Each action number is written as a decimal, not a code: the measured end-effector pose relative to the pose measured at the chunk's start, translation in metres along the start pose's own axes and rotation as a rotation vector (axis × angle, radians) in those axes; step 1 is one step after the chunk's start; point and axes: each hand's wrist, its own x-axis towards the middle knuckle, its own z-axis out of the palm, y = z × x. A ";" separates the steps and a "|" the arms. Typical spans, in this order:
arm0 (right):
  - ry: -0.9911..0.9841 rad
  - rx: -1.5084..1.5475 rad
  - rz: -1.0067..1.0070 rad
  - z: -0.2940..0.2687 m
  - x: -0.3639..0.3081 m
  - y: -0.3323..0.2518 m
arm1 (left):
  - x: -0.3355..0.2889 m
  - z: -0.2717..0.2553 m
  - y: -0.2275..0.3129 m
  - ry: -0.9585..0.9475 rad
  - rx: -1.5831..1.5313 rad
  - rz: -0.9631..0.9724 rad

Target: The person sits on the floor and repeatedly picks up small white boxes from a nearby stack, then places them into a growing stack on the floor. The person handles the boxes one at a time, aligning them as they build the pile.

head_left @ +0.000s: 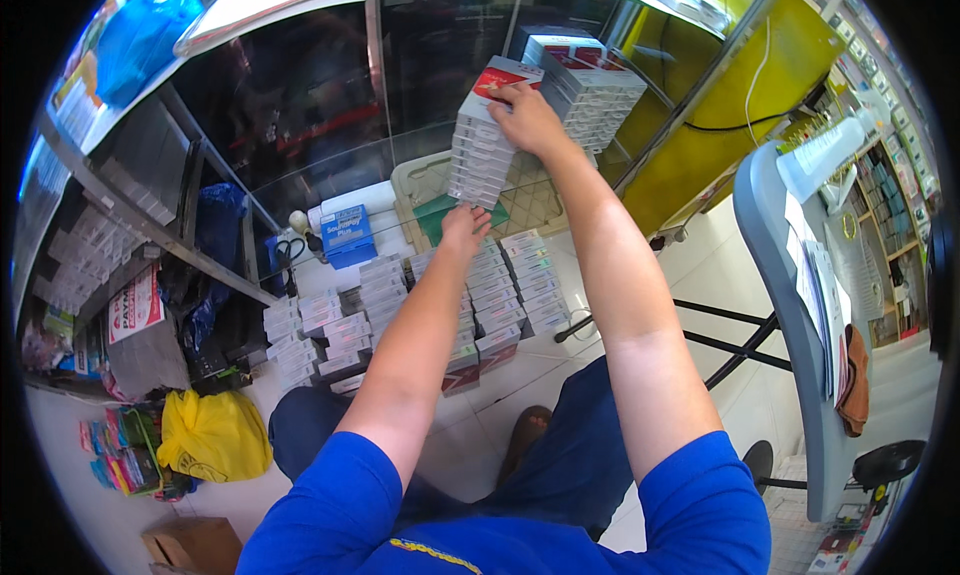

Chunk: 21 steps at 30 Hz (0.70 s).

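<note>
A tall stack of small grey-white boxes, red box on top, stands upright inside the glass cabinet, held at both ends.

both hands, left hand below and right hand on top, clasp a tall stack of small boxes above floor piles.

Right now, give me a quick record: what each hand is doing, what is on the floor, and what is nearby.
left hand: under the bottom of the lifted stack of small boxes
right hand: pressed on the stack's top
floor: rows of like boxes; blue box; scissors
shelf: another box pile behind glass
nearby: yellow bag, grey chair
</note>
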 end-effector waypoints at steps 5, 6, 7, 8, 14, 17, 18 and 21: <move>-0.003 0.031 -0.036 -0.008 -0.014 -0.007 | 0.005 -0.007 0.000 -0.013 0.113 0.079; -0.016 0.033 -0.036 -0.012 -0.018 -0.010 | 0.001 -0.010 -0.006 -0.026 0.107 0.102; -0.030 0.030 -0.031 -0.016 -0.024 -0.012 | -0.005 -0.014 -0.013 -0.042 0.103 0.126; -0.043 0.040 -0.041 -0.020 -0.032 -0.015 | -0.012 -0.020 -0.022 -0.064 0.097 0.150; -0.048 0.137 -0.090 -0.032 -0.086 -0.036 | -0.054 -0.047 -0.057 -0.017 0.082 0.194; 0.033 0.002 -0.038 -0.025 -0.104 -0.044 | -0.063 -0.054 -0.062 -0.025 0.014 0.226; 0.045 0.036 -0.037 -0.023 -0.104 -0.045 | -0.064 -0.056 -0.062 -0.030 -0.012 0.233; 0.052 0.091 -0.028 -0.019 -0.105 -0.047 | -0.065 -0.063 -0.056 -0.102 -0.201 0.155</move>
